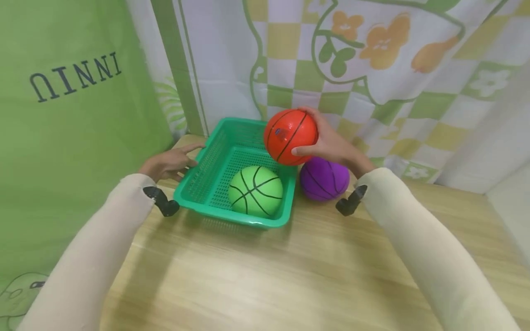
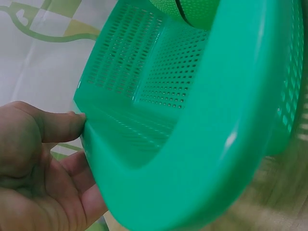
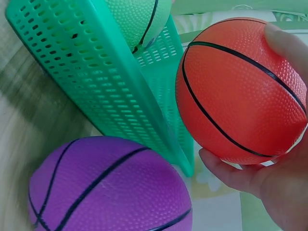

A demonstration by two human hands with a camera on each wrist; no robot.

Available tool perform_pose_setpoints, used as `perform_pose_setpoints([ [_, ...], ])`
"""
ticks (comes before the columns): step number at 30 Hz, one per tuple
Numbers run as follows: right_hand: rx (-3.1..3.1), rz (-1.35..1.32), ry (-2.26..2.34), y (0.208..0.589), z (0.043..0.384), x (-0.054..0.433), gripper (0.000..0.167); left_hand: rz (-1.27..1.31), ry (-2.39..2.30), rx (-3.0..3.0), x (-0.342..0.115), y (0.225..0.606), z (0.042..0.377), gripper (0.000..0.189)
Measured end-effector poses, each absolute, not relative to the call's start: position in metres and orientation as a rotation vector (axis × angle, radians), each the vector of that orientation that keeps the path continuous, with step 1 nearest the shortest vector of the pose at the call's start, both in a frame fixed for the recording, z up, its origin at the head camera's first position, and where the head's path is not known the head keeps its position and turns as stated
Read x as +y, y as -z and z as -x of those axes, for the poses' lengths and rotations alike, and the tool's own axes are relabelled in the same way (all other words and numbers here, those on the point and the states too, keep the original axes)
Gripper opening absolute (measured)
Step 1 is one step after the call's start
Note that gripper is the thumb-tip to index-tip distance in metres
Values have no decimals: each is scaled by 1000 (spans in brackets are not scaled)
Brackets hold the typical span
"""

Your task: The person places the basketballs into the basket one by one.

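Note:
Close above the back right corner of the green plastic basket [image 1: 238, 219], my right hand [image 1: 331, 145] holds a small red basketball [image 1: 287, 133]. In the right wrist view, the thumb and fingers spread round the red ball [image 3: 236, 91] from opposite sides. My left hand [image 1: 171, 163] is at the basket's left rim; in the left wrist view its thumb lies at the rim edge [image 2: 91, 139] with the other fingers below, outside the wall. A light green basketball [image 1: 256, 191] sits inside the basket at the front right. Just outside the right wall is a purple basketball [image 1: 323, 179].
The basket and purple ball stand on a light wooden table [image 1: 265, 276]. A patterned curtain [image 1: 285, 69] hangs behind, and a green cloth [image 1: 83, 138] with lettering covers the left side. A pale wall [image 1: 511, 184] borders the table at the right.

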State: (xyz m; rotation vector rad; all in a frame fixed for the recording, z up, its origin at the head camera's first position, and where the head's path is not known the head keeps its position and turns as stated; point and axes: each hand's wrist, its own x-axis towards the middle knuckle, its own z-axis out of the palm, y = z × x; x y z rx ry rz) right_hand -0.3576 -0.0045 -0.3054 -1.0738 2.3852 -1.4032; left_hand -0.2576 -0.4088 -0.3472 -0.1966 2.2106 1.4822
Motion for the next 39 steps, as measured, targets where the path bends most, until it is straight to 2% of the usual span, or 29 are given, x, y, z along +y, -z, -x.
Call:
perform_pose_setpoints([
  [12,2476,1101,1362,323,375,-37,103,247,-1468,2225,-409,348,257,71],
  [22,2603,1091,1141,331,383,-55,97,236,-1468,2228,-406,344,256,67],
  [31,2611,1237,919,336,388,-74,97,274,-1434,2260,-408,343,258,66],
  [39,2611,1210,858,346,394,-82,93,274,-1373,2306,-404,344,261,67],
])
